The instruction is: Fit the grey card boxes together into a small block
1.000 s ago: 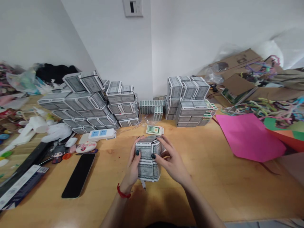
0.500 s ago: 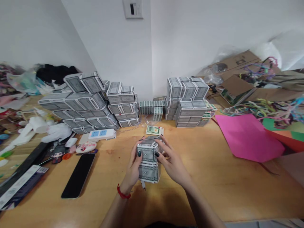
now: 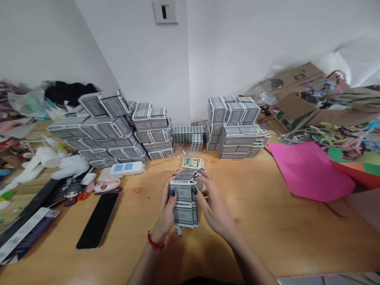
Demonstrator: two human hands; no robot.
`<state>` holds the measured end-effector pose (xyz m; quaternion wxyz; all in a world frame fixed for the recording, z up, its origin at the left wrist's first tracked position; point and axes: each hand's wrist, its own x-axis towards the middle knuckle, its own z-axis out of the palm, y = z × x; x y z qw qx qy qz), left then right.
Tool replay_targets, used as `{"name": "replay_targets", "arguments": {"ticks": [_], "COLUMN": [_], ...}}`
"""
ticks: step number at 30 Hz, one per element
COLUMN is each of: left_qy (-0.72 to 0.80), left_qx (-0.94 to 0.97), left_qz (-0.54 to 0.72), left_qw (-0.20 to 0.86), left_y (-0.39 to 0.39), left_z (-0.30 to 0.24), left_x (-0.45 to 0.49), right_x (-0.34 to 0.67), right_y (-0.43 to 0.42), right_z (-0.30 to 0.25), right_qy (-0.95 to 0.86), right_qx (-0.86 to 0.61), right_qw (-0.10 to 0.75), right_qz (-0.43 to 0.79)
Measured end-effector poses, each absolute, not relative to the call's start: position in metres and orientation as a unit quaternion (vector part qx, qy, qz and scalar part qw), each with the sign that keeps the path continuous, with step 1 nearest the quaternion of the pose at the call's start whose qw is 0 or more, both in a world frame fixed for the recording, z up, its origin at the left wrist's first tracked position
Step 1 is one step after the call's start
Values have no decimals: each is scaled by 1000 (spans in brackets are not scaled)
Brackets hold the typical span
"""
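Grey patterned card packs (image 3: 184,200), stacked and pinched between left hand (image 3: 166,211) and right hand (image 3: 214,208), could slide apart onto the wooden surface (image 3: 267,221) if either grip loosens.

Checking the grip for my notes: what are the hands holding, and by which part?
Both hands hold a small stack of grey patterned card boxes: left hand on its left side, right hand on its right side, near the top.

Bare table (image 3: 252,206) to the right of the hands, plenty of room till the pink paper (image 3: 311,170). Left side tighter: phone (image 3: 98,219) + power strip (image 3: 123,168) nearby. Box stacks (image 3: 118,126) wall off the back.
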<state>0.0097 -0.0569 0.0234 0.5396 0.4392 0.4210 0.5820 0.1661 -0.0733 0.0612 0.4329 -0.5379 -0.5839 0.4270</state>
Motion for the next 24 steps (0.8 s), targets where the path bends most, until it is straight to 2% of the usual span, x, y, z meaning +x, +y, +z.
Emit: {"name": "replay_targets", "arguments": {"ticks": [24], "left_qy": [436], "left_qx": [466], "left_qz": [561], "left_qw": [528], "left_y": [-59], "left_z": [23], "left_x": [7], "right_x": [165], "right_y": [-75], "right_z": [64], "right_qy": [-619], "right_qx": [-541], "right_qw": [400], "right_qz": [405]}}
